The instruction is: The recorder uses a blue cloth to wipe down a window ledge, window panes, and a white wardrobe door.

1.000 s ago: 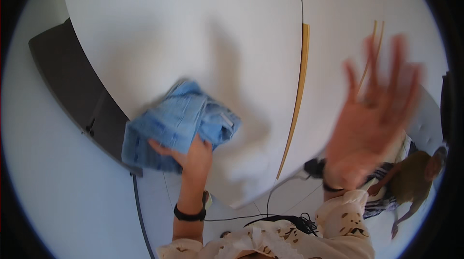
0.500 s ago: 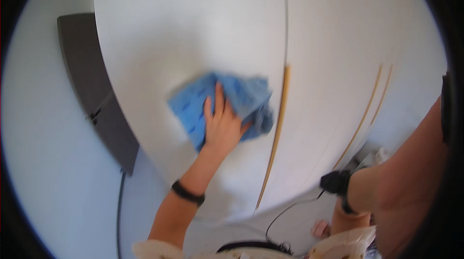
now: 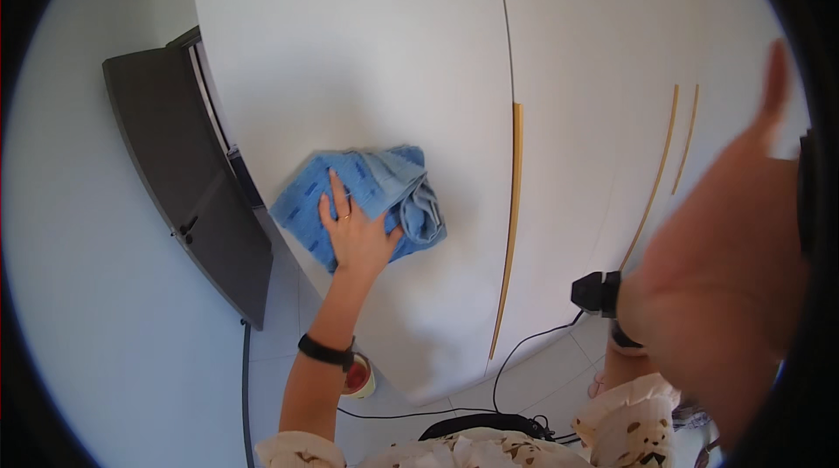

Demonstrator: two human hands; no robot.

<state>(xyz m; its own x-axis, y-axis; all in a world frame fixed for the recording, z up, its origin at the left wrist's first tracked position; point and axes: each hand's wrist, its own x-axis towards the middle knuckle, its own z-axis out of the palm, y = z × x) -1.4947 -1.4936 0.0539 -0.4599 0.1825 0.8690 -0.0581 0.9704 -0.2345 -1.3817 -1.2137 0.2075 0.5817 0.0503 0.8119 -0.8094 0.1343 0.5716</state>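
My left hand [image 3: 360, 239] presses a blue towel [image 3: 306, 206] against a white wardrobe door [image 3: 350, 48]. Its fingers are spread over the cloth, which is bunched and folded on the right side. A ring and a black wristband show on that arm. Raised close to the camera, my right hand [image 3: 725, 249] fills the right side, with its thumb pointing up and the other fingers out of sight. A black strapped device [image 3: 597, 294] sits at its wrist.
Long gold handles [image 3: 514, 206] run down the wardrobe doors. At left a dark grey room door [image 3: 166, 136] stands ajar. A small pale container [image 3: 360, 378] with something red inside is on the tiled floor. A black cable [image 3: 516, 363] trails across the floor to my right wrist.
The towel under my left hand has shifted left, away from the gold handle. My view has turned slightly, and the thumb of my raised right hand now shows.
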